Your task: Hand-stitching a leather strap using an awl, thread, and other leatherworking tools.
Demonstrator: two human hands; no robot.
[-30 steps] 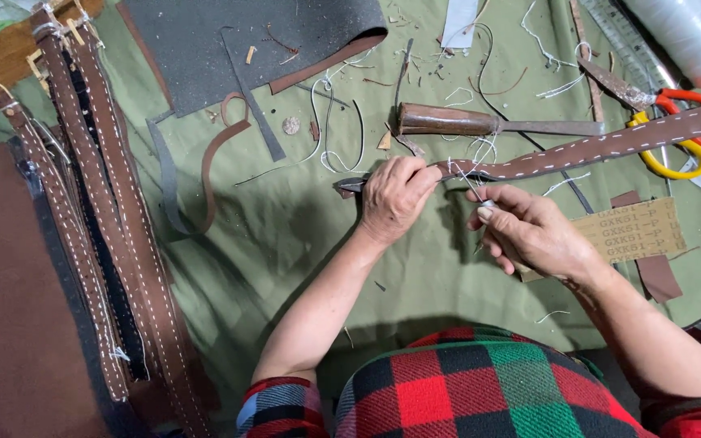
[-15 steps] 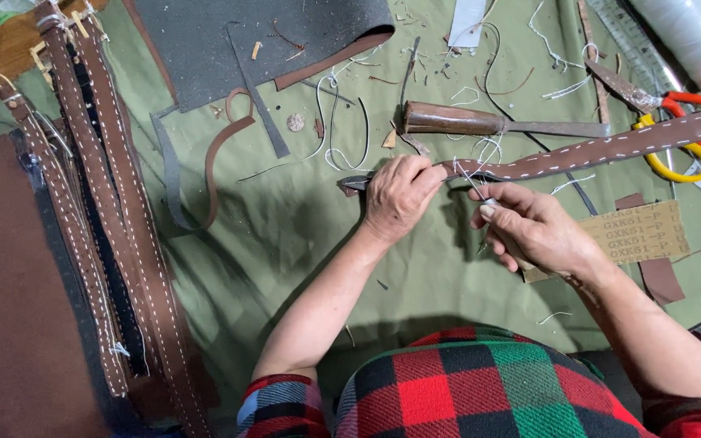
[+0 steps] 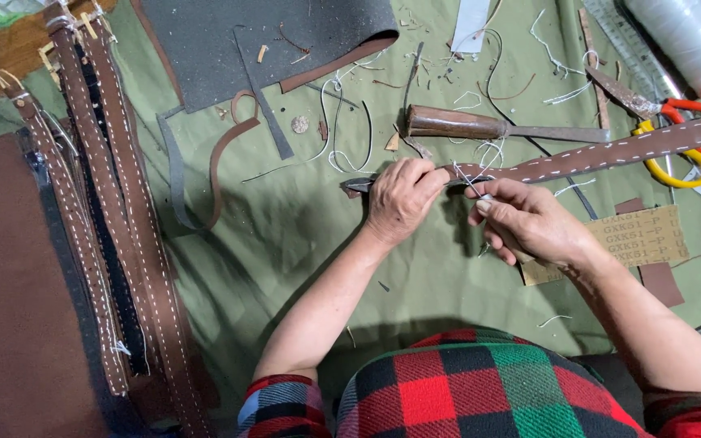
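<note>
Between the two hands, a brown stitched leather strap (image 3: 610, 154) is held on the green cloth (image 3: 302, 235), its near end pinched shut in the left hand (image 3: 399, 199), while white thread (image 3: 466, 174) is gripped in the closed fingers of the right hand (image 3: 529, 223). Little has shifted over the last second, so the same stitch is judged still in hand. From the grip, the strap's long axis runs rightward and slightly away, past a wooden-handled tool (image 3: 480, 126) beyond it and the scissors (image 3: 675, 138) under its far end.

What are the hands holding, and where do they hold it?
The left hand grips the brown stitched strap at its near end. The right hand pinches white thread beside that end.
</note>
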